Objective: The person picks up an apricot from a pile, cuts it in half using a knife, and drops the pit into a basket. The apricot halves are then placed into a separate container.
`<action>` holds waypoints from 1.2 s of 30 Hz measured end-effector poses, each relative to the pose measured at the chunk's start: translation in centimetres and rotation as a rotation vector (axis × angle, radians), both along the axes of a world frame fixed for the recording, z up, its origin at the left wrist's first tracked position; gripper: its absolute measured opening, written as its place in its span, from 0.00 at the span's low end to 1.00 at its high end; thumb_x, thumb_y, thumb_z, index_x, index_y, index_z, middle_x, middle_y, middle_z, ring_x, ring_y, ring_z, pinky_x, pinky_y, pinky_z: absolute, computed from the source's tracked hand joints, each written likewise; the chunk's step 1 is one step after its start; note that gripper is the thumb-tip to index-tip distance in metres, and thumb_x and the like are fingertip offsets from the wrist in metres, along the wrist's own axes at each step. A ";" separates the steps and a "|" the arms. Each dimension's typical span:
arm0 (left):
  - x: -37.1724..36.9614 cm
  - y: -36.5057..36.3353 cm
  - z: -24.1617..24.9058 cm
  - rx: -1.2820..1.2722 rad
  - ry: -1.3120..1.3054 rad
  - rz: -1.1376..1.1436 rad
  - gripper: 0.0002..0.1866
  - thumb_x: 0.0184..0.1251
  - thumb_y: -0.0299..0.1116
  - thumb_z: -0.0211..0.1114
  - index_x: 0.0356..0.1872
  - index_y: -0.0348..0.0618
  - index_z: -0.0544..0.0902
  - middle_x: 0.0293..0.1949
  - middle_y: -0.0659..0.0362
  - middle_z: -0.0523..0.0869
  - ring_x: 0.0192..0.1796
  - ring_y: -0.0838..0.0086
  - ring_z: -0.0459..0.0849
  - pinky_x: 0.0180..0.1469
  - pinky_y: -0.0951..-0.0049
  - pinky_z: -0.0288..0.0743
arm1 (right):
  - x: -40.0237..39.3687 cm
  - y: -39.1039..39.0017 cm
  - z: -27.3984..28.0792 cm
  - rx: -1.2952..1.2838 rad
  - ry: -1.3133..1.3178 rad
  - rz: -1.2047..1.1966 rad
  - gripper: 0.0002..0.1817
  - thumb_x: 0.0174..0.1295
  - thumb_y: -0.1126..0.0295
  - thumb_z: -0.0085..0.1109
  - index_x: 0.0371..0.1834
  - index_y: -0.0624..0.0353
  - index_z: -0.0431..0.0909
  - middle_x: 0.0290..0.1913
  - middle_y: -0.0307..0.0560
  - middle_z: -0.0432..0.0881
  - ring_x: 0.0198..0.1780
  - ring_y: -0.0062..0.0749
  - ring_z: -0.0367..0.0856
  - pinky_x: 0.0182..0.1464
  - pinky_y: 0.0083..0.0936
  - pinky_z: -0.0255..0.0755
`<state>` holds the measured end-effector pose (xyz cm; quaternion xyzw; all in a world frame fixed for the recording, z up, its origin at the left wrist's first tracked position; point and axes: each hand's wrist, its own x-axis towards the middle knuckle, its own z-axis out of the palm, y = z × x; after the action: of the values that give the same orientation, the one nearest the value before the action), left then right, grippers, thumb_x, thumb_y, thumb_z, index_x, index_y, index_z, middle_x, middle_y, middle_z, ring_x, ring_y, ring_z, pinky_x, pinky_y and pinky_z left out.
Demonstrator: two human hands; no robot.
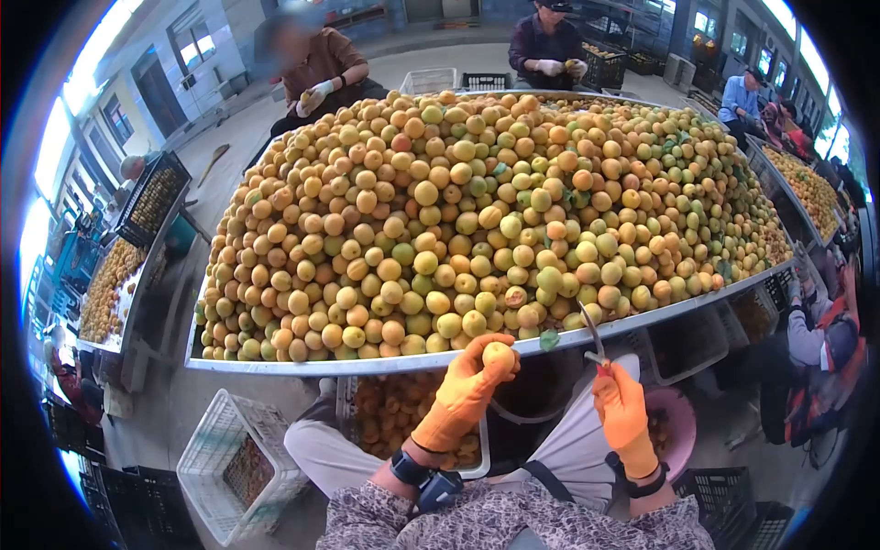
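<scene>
My left hand point(458, 396), in an orange glove, is closed round an apricot point(499, 356) just in front of the table's near edge. To its right, my right hand point(625, 414), gloved in orange too, grips a knife point(592, 337) by its red handle. The thin blade points up and away, reaching over the table rim, apart from the held fruit. Beyond both hands a large heap of yellow-orange and greenish apricots point(458, 225) covers the metal-edged table point(412, 364). A green leaf point(549, 340) lies at the rim between my hands.
Below my hands stand a crate of apricot pieces point(484, 458), a dark bucket point(532, 390) and a pink basin point(683, 431). A white crate point(206, 458) sits at left, black crates point(720, 495) at right. Two people point(325, 69) work across the table; others sit at right.
</scene>
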<state>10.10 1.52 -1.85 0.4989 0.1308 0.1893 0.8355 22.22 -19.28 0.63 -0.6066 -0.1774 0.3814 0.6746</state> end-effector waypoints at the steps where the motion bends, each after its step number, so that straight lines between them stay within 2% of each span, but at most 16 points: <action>1: 0.7 -0.2 -0.5 0.010 -0.008 -0.008 0.29 0.67 0.52 0.65 0.59 0.40 0.73 0.45 0.55 0.82 0.47 0.68 0.81 0.53 0.68 0.74 | -0.1 0.1 -0.8 0.006 -0.247 -0.097 0.15 0.74 0.57 0.50 0.35 0.58 0.72 0.20 0.32 0.64 0.17 0.12 0.57 0.19 0.12 0.49; 3: 1.2 -0.8 -2.5 -0.494 -0.305 -0.119 0.31 0.68 0.57 0.61 0.57 0.40 0.75 0.44 0.53 0.83 0.44 0.68 0.80 0.51 0.68 0.73 | -1.8 0.5 -0.9 0.089 -0.185 -0.128 0.14 0.75 0.58 0.49 0.39 0.58 0.73 0.21 0.30 0.66 0.20 0.10 0.59 0.21 0.11 0.50; 4: 1.0 -1.3 -2.5 -0.557 -0.194 -0.096 0.36 0.64 0.66 0.57 0.57 0.41 0.75 0.43 0.53 0.84 0.45 0.68 0.79 0.52 0.67 0.72 | -2.5 0.5 0.0 0.077 -0.052 -0.052 0.14 0.75 0.58 0.49 0.40 0.59 0.73 0.21 0.30 0.66 0.20 0.10 0.59 0.21 0.11 0.51; 5: 1.1 -1.6 -2.4 -0.554 -0.190 -0.102 0.36 0.64 0.66 0.57 0.57 0.41 0.75 0.43 0.53 0.84 0.45 0.68 0.79 0.52 0.67 0.72 | -3.0 0.6 0.7 0.067 0.079 0.025 0.14 0.75 0.59 0.49 0.41 0.59 0.73 0.21 0.30 0.66 0.21 0.10 0.60 0.22 0.11 0.51; 7: 1.2 -2.0 -2.4 -0.655 -0.298 -0.193 0.38 0.63 0.67 0.56 0.58 0.41 0.74 0.43 0.53 0.84 0.44 0.67 0.79 0.52 0.66 0.72 | -3.1 0.7 0.8 -0.004 0.090 0.094 0.15 0.74 0.59 0.50 0.39 0.60 0.73 0.21 0.30 0.66 0.22 0.12 0.60 0.23 0.13 0.53; 9: 1.2 -2.2 -2.2 -0.649 -0.288 -0.179 0.40 0.62 0.69 0.55 0.60 0.41 0.72 0.43 0.52 0.84 0.47 0.65 0.80 0.54 0.63 0.73 | -3.1 1.1 0.1 0.003 -0.053 0.232 0.16 0.75 0.57 0.49 0.37 0.60 0.72 0.20 0.31 0.65 0.21 0.12 0.59 0.24 0.14 0.54; 11: 1.3 -2.5 -1.3 -0.670 -0.276 -0.094 0.39 0.62 0.68 0.55 0.58 0.40 0.75 0.43 0.50 0.86 0.51 0.59 0.82 0.61 0.55 0.72 | -3.4 1.6 0.6 -0.011 -0.023 0.216 0.18 0.74 0.55 0.49 0.35 0.59 0.72 0.20 0.32 0.64 0.22 0.13 0.58 0.24 0.16 0.53; 14: 1.1 -3.2 0.3 -0.540 -0.146 -0.010 0.41 0.63 0.70 0.51 0.59 0.40 0.74 0.45 0.47 0.86 0.55 0.56 0.81 0.65 0.52 0.69 | -3.8 1.7 0.7 0.008 -0.105 0.239 0.18 0.74 0.55 0.50 0.35 0.61 0.72 0.19 0.33 0.65 0.22 0.14 0.58 0.25 0.17 0.53; 15: 1.0 -3.2 0.3 -0.537 -0.147 -0.008 0.41 0.63 0.70 0.51 0.59 0.40 0.74 0.45 0.47 0.86 0.55 0.56 0.81 0.65 0.52 0.69 | -3.9 1.9 0.8 -0.007 -0.172 0.252 0.18 0.74 0.55 0.50 0.35 0.61 0.72 0.19 0.34 0.65 0.22 0.16 0.59 0.25 0.19 0.55; 17: 0.7 -3.5 0.0 -0.503 -0.124 -0.069 0.43 0.63 0.71 0.49 0.62 0.41 0.71 0.51 0.45 0.84 0.53 0.60 0.81 0.60 0.59 0.71 | -4.0 2.0 0.7 -0.024 -0.237 0.263 0.19 0.74 0.55 0.50 0.36 0.61 0.72 0.19 0.36 0.66 0.22 0.18 0.59 0.25 0.20 0.56; 22: 0.4 -4.0 0.4 -0.534 -0.132 -0.111 0.43 0.65 0.72 0.45 0.62 0.40 0.72 0.52 0.45 0.83 0.54 0.60 0.80 0.60 0.59 0.71 | -4.2 2.1 -0.1 -0.060 -0.288 0.285 0.19 0.73 0.55 0.51 0.41 0.63 0.74 0.20 0.44 0.68 0.23 0.24 0.62 0.25 0.26 0.60; 23: 0.3 -4.2 0.7 -0.553 -0.102 -0.114 0.43 0.65 0.72 0.45 0.62 0.40 0.72 0.52 0.45 0.84 0.54 0.60 0.80 0.60 0.59 0.71 | -4.3 2.3 -0.2 -0.061 -0.290 0.290 0.19 0.73 0.55 0.51 0.41 0.63 0.74 0.20 0.44 0.68 0.23 0.24 0.62 0.25 0.26 0.60; 25: 0.0 -4.5 1.5 -0.575 -0.075 -0.113 0.43 0.65 0.72 0.44 0.61 0.40 0.72 0.52 0.46 0.84 0.54 0.60 0.80 0.60 0.59 0.71 | -4.5 2.5 -0.3 -0.026 -0.392 0.243 0.28 0.70 0.42 0.49 0.32 0.61 0.70 0.20 0.33 0.67 0.22 0.16 0.61 0.24 0.19 0.55; 28: -0.4 -4.7 2.3 -0.620 -0.030 -0.114 0.42 0.68 0.70 0.42 0.60 0.38 0.73 0.51 0.47 0.84 0.53 0.61 0.80 0.60 0.60 0.71 | -4.9 2.3 -0.6 -0.030 -0.499 0.217 0.27 0.71 0.45 0.49 0.36 0.63 0.72 0.21 0.38 0.69 0.23 0.22 0.65 0.26 0.22 0.61; 34: -0.7 -6.0 3.2 -0.525 -0.055 -0.012 0.36 0.75 0.63 0.40 0.58 0.37 0.72 0.48 0.48 0.84 0.53 0.65 0.79 0.59 0.65 0.71 | -5.6 2.7 0.1 -0.051 -0.674 0.082 0.23 0.73 0.52 0.49 0.45 0.67 0.73 0.21 0.45 0.69 0.23 0.32 0.68 0.29 0.28 0.65; 36: -0.7 -6.3 3.5 -0.326 -0.088 0.049 0.36 0.72 0.65 0.44 0.57 0.38 0.73 0.40 0.53 0.84 0.57 0.62 0.78 0.59 0.60 0.70 | -5.3 2.4 0.1 -0.048 -0.670 0.100 0.22 0.73 0.52 0.49 0.44 0.66 0.73 0.21 0.46 0.70 0.22 0.32 0.67 0.28 0.28 0.65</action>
<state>9.40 -4.81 1.69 0.3446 0.1352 0.2077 0.9055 16.93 -16.87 0.69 -0.7045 -0.4097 0.1977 0.5447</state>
